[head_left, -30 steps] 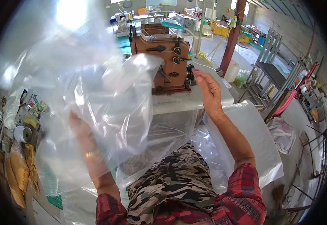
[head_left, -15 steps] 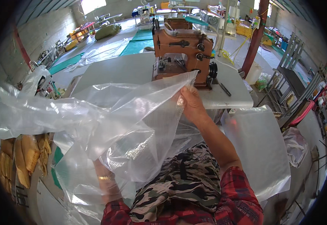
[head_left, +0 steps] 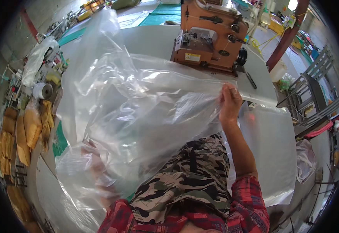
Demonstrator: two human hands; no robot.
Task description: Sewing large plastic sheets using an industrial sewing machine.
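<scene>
A large, clear plastic sheet (head_left: 169,103) billows in front of me, spread between my two hands and partly over the table. My right hand (head_left: 230,104) pinches its right corner, just in front of the brown sewing machine (head_left: 206,48). Lower left, my left hand (head_left: 90,150) is closed at the sheet's edge; it shows only hazily through the film, and its fingertips are blurred. The sewing machine stands on the pale tabletop (head_left: 150,39), apart from the sheet's held corner.
A dark slim tool (head_left: 251,80) lies right of the machine. Another clear plastic sheet (head_left: 270,155) hangs from the table's front right. A metal-framed bench (head_left: 311,93) stands at the right. Yellow-brown bundles (head_left: 29,128) and a white roll (head_left: 42,91) lie at the left.
My right hand has drawn the sheet's corner rightward, away from the machine's needle area. My left hand has risen leftward. The sheet's far-left part has swung up and over the table. The view has tilted downward.
</scene>
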